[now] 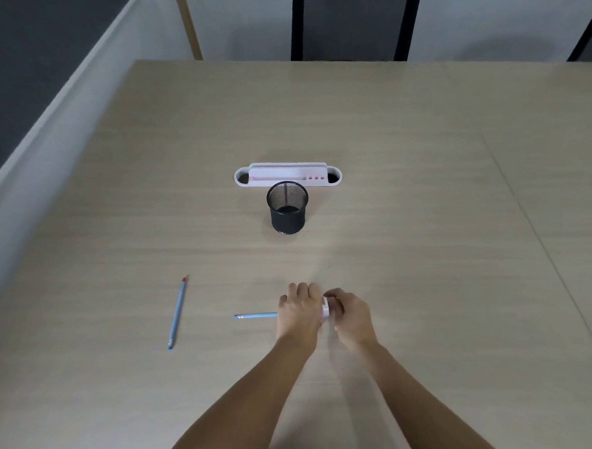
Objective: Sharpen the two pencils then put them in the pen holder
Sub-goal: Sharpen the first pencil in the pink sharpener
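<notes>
My left hand (299, 310) grips a blue pencil (256, 315) that sticks out level to the left, its tip end hidden inside my fist. Pressed against it on the right, my right hand (350, 312) holds a small white and pink sharpener (325, 307). A second blue pencil (177, 313) with a red tip lies loose on the table to the left, pointing away from me. The black mesh pen holder (288, 207) stands upright and empty in the middle of the table, well beyond my hands.
A white and pink desk organiser (333, 181) sits just behind the pen holder. The wooden table (422, 183) has a seam running down its right side. A black chair (356, 18) stands at the far edge, and a wall runs along the left.
</notes>
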A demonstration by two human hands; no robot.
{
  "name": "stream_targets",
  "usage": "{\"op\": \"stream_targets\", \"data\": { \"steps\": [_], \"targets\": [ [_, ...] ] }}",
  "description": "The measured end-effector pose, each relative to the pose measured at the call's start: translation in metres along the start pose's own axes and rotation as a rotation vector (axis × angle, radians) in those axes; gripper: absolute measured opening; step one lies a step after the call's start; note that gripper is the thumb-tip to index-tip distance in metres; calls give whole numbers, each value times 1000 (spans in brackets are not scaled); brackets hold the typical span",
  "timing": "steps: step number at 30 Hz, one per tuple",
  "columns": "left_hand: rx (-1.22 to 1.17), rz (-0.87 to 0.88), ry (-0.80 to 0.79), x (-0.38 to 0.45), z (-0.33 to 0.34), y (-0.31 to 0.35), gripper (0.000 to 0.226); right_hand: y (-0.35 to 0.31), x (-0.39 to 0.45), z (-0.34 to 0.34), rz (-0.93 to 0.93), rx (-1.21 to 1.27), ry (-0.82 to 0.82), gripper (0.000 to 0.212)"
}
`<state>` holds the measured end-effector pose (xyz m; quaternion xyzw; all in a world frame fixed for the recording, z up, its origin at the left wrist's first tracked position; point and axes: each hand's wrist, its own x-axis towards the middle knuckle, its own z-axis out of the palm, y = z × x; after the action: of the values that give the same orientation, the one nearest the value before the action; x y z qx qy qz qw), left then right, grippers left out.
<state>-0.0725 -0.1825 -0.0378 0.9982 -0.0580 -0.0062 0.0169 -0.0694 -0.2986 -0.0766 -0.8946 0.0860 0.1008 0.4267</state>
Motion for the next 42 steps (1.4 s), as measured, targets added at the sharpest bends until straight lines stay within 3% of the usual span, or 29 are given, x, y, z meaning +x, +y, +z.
{"op": "stream_targets", "data": {
  "steps": [4,7,10,15,21,24,28,33,36,39,42],
  "targets": [
    [24,-8,-46,0,-4,2,13,7,2,13,14,-24,8,23],
    [-4,-45,-167,1,1,4,38,9,-10,14,-5,-83,-44,23],
    [1,-74,-133,2,1,4,48,10,-36,12,-53,-163,-161,24],
    [14,1,-134,6,7,1,46,-6,-59,-16,30,136,-204,41],
    [5,46,-95,0,5,-3,50,-31,7,-13,144,149,-67,36],
    [-7,26,-82,3,2,-2,61,-23,24,-4,276,144,-38,18],
    [3,-7,-72,4,5,-1,53,-8,-14,13,270,52,-5,23],
    [-7,-1,-131,5,5,-1,47,-21,-67,-4,208,162,-56,39],
    [-21,47,-131,4,13,-2,39,-36,-55,-27,143,226,-104,38],
    [-5,61,-60,4,6,-1,15,-41,-15,-26,145,177,-21,37],
    [0,58,-80,4,2,-1,34,-31,18,-10,262,154,9,26]
  ]
}}
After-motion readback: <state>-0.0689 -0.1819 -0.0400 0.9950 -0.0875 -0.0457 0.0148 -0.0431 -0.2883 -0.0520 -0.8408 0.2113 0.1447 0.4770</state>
